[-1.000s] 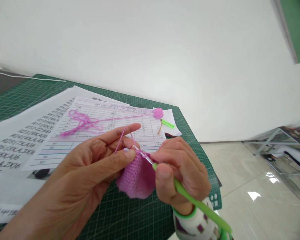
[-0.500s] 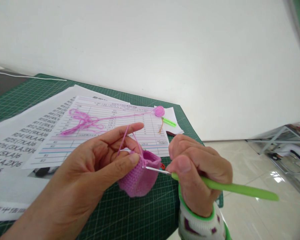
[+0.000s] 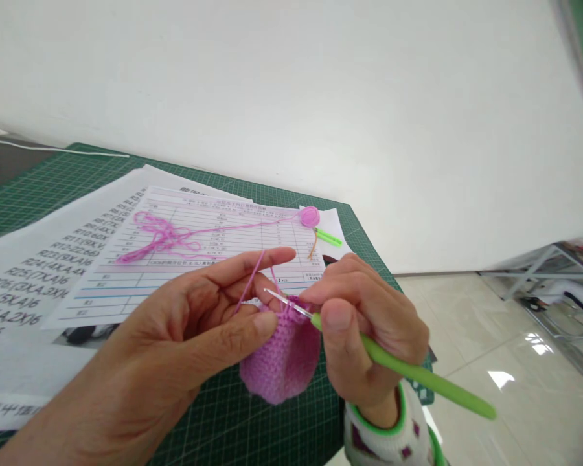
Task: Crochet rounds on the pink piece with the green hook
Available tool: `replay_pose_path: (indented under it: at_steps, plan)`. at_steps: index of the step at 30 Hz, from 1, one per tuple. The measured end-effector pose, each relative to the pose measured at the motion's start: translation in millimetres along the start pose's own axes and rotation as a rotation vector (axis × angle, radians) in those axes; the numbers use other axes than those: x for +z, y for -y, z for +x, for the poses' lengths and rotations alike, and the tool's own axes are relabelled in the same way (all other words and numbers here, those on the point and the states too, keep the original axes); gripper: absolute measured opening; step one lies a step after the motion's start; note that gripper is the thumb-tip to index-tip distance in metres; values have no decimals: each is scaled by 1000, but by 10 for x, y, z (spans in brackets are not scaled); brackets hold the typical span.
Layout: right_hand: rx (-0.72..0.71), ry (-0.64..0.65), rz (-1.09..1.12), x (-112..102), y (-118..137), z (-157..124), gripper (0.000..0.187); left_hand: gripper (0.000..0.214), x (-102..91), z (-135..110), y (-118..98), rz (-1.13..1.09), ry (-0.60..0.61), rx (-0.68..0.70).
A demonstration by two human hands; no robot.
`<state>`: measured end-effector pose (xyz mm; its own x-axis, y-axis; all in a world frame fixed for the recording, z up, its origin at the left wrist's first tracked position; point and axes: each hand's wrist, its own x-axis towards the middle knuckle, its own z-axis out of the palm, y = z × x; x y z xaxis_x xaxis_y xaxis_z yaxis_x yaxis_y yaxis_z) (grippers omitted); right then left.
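Note:
My left hand [image 3: 208, 310] pinches the rim of a pink crochet piece [image 3: 282, 362], a small cup shape hanging below the fingers. A strand of pink yarn [image 3: 251, 279] runs over its raised index finger. In my right hand [image 3: 369, 323] is a crochet hook [image 3: 427, 380] with a thick green handle, gripped between thumb and fingers. The hook's metal shaft passes through loops at the rim, and its tip stands out past them near the left fingers. The right fingertips are close to the rim's right side.
Printed sheets [image 3: 102, 272] lie on a green cutting mat [image 3: 214, 414]. On them are a loose tangle of pink yarn [image 3: 160, 236], a small pink yarn ball [image 3: 309, 216] and a bright green tool [image 3: 329, 237]. A white wall [image 3: 320, 97] rises behind; tiled floor is at right.
The hook has moved left and now reaches through the rim, its tip showing beyond. My right hand has come closer to my left; the crochet piece has shifted slightly right and down.

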<state>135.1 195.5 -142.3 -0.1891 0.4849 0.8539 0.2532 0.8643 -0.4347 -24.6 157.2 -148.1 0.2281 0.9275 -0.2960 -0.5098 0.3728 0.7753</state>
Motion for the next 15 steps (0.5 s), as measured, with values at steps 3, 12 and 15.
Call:
replay_pose_path:
  at_steps: [3, 12, 15]
  plan:
    - [97, 62, 8, 18, 14, 11, 27, 47, -6, 7, 17, 60, -20, 35]
    - [35, 33, -215, 117, 78, -46, 36, 54, 66, 25, 60, 239, -125, 210]
    - [-59, -6, -307, 180, 51, -62, 36, 53, 83, 39, 77, 274, -178, 224]
